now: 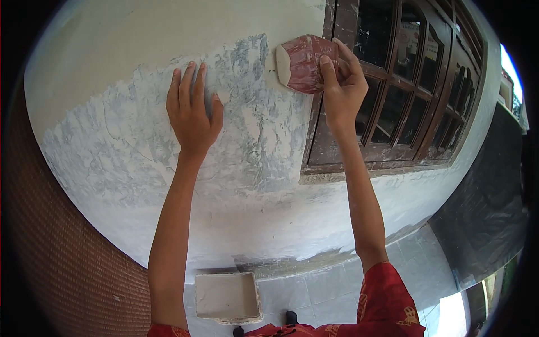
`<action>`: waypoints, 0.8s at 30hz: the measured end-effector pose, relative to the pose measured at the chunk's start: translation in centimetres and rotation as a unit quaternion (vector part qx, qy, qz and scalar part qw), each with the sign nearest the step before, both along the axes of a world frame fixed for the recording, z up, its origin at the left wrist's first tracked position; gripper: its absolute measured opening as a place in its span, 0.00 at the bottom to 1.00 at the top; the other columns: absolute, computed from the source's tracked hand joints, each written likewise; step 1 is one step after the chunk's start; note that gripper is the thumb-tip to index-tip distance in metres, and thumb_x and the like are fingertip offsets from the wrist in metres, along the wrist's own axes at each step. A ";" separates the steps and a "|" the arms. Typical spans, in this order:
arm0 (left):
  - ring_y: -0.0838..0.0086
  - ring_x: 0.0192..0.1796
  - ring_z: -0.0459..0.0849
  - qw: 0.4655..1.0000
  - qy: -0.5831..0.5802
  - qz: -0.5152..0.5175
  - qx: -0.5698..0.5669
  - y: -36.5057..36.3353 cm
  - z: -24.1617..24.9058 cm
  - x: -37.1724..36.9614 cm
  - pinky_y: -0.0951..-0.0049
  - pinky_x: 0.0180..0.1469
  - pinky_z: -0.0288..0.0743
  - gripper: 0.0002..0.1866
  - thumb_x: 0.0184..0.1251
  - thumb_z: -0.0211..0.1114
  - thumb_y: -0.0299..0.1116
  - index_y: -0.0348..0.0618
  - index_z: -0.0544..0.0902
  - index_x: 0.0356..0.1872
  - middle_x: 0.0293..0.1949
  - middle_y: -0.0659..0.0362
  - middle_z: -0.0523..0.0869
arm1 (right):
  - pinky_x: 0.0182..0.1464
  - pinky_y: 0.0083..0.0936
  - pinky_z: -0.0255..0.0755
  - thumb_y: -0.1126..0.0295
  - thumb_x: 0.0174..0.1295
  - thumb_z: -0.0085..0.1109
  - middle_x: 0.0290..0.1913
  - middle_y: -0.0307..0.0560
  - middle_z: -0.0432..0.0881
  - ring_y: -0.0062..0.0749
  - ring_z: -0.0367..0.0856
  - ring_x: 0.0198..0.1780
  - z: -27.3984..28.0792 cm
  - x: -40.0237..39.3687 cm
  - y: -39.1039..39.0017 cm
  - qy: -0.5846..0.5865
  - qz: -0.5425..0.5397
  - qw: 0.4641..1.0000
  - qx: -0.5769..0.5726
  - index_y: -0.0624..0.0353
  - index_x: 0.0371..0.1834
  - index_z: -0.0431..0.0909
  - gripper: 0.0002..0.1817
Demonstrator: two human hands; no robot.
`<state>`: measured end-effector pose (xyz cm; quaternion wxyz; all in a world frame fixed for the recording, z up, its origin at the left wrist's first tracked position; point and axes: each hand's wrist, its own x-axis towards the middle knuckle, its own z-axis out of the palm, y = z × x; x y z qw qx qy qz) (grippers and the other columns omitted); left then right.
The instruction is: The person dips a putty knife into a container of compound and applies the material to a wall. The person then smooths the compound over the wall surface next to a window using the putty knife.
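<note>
My right hand (343,92) grips a dark red, flat putty spreader (306,64), thumb on its near face. The spreader is smeared with white, and a cream-coloured layer covers its left edge. It is held up at the wall (129,140), close to the window frame. My left hand (193,109) lies against the wall, fingers spread and holding nothing. Rough grey-and-white patches cover the wall around that hand, with smoother cream paint above.
A brown wooden window (401,84) with glass panes is at the right, its frame spotted with white. On the grey tiled floor stands a pale rectangular tub (227,321) of whitish material. A woven brown panel (73,241) lines the left; a dark sheet (483,196) hangs at the right.
</note>
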<state>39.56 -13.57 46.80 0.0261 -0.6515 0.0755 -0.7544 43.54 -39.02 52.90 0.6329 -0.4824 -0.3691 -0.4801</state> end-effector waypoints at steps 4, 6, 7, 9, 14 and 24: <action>0.55 0.77 0.63 1.000 0.002 0.006 -0.001 0.1 0.0 0.0 0.52 0.74 0.57 0.27 0.70 0.56 0.37 0.48 0.73 0.71 0.72 0.56 0.72 | 0.45 0.19 0.78 0.75 0.66 0.65 0.39 0.48 0.88 0.19 0.84 0.42 0.4 0.6 1.7 -0.036 -0.025 0.999 -0.033 0.59 0.61 0.80 0.20; 0.55 0.77 0.63 1.000 0.000 0.007 -0.001 -0.1 0.1 -0.1 0.52 0.74 0.57 0.27 0.70 0.56 0.37 0.48 0.73 0.71 0.72 0.56 0.72 | 0.45 0.19 0.79 0.76 0.66 0.64 0.39 0.48 0.89 0.20 0.84 0.41 0.9 1.0 0.0 -0.013 -0.113 0.993 -0.016 0.61 0.61 0.79 0.19; 0.55 0.77 0.63 1.000 -0.001 0.004 -0.003 -0.1 0.0 -0.1 0.52 0.74 0.57 0.27 0.70 0.56 0.37 0.48 0.73 0.71 0.72 0.56 0.72 | 0.45 0.19 0.79 0.77 0.67 0.62 0.39 0.47 0.88 0.19 0.84 0.40 1.2 1.1 -0.4 -0.014 -0.048 0.998 0.023 0.62 0.62 0.79 0.19; 0.55 0.77 0.63 1.000 -0.002 0.005 -0.005 -0.1 0.0 0.0 0.52 0.74 0.57 0.27 0.70 0.56 0.37 0.48 0.73 0.71 0.72 0.56 0.72 | 0.45 0.19 0.79 0.78 0.68 0.62 0.39 0.46 0.88 0.19 0.84 0.40 1.4 0.6 -1.0 -0.010 -0.022 0.999 0.034 0.63 0.62 0.78 0.19; 0.55 0.77 0.63 1.000 -0.002 -0.003 0.001 0.0 0.0 0.2 0.53 0.74 0.57 0.28 0.70 0.57 0.37 0.49 0.73 0.71 0.72 0.56 0.72 | 0.43 0.20 0.79 0.75 0.66 0.65 0.37 0.47 0.88 0.20 0.84 0.40 0.7 0.7 1.5 -0.035 -0.063 0.997 -0.039 0.62 0.61 0.79 0.20; 0.55 0.76 0.64 1.000 -0.003 -0.002 -0.001 -0.1 0.1 0.0 0.52 0.74 0.57 0.28 0.70 0.56 0.37 0.49 0.73 0.71 0.72 0.56 0.72 | 0.43 0.15 0.77 0.77 0.68 0.63 0.41 0.48 0.88 0.17 0.83 0.39 -0.1 0.6 -2.5 0.014 0.022 0.998 0.051 0.64 0.64 0.76 0.21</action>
